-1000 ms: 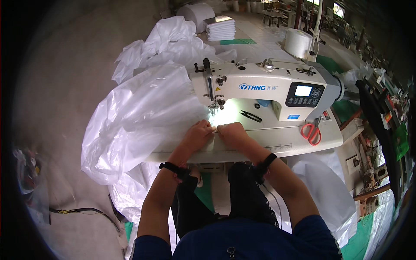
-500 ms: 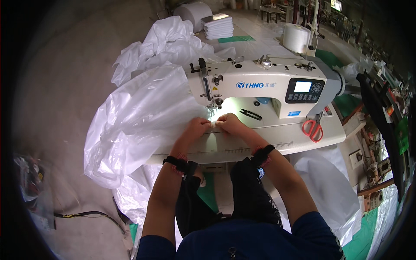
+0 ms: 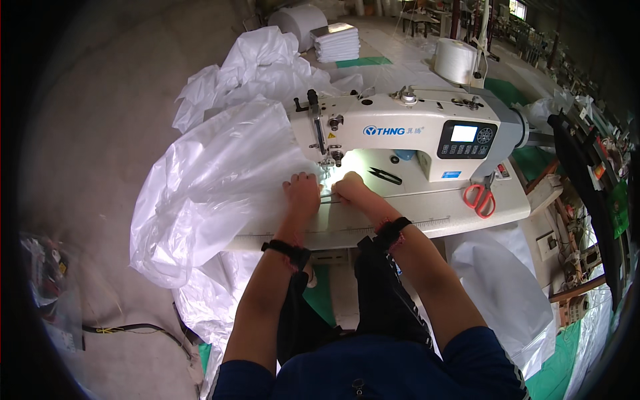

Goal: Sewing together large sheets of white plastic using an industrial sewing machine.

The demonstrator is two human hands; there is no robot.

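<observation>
A white plastic sheet [image 3: 207,180] spreads from the left across the sewing machine's bed, up to the lit needle area [image 3: 327,163]. My left hand [image 3: 303,193] rests on the sheet's right part, its fingers bent and closed on the film. Just right of the presser foot, my right hand [image 3: 351,187] is closed with thumb and fingers together at the sheet's edge. What lies inside its grip is mostly hidden. Thin dark lines show between the two hands. The white sewing machine [image 3: 393,127] stands right in front of them.
Black thread snips [image 3: 385,176] lie on the bed behind my right hand. Red-handled scissors [image 3: 480,200] sit at the right end, beneath a control panel [image 3: 469,140]. A thread cone [image 3: 456,60], a folded white stack [image 3: 335,42] and a white roll [image 3: 298,25] stand farther back.
My left hand has turned so that its fingers point away from me, and sits slightly farther from the right hand. The right hand has stayed almost in place. The sheet looks nearly unchanged.
</observation>
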